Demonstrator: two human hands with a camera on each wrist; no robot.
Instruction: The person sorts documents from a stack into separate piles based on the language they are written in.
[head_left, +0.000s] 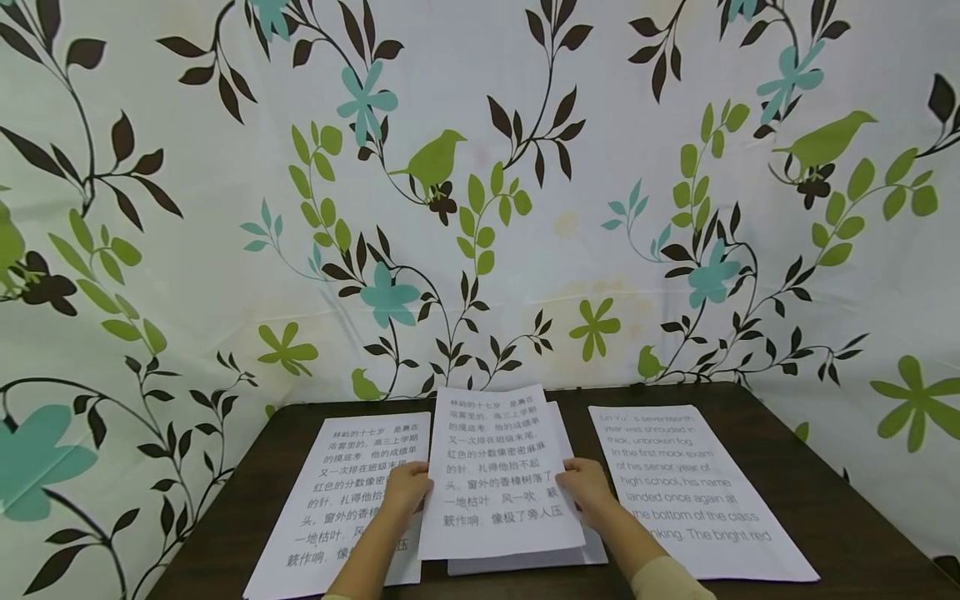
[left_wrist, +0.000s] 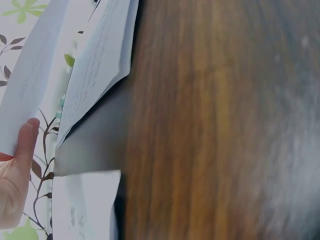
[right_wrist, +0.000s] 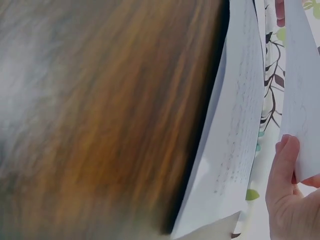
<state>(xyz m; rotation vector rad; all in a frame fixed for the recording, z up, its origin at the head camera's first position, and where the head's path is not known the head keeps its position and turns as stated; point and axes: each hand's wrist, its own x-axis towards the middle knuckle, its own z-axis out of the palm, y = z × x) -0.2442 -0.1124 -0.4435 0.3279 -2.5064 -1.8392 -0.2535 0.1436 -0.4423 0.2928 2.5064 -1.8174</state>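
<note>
Both hands hold 1 printed sheet (head_left: 495,471) of Chinese text, raised off the dark wood bench (head_left: 817,492) at centre. Left hand (head_left: 405,487) pinches its left edge, right hand (head_left: 585,486) its right edge — fingers clamped on the paper, thumbs on the near face. Under it lies another sheet (head_left: 577,554), flat. A Chinese-text page (head_left: 337,500) lies just left, an English-text page (head_left: 690,492) just right — both flat on the bench. Floral cloth backdrop (head_left: 480,208) behind.
</note>
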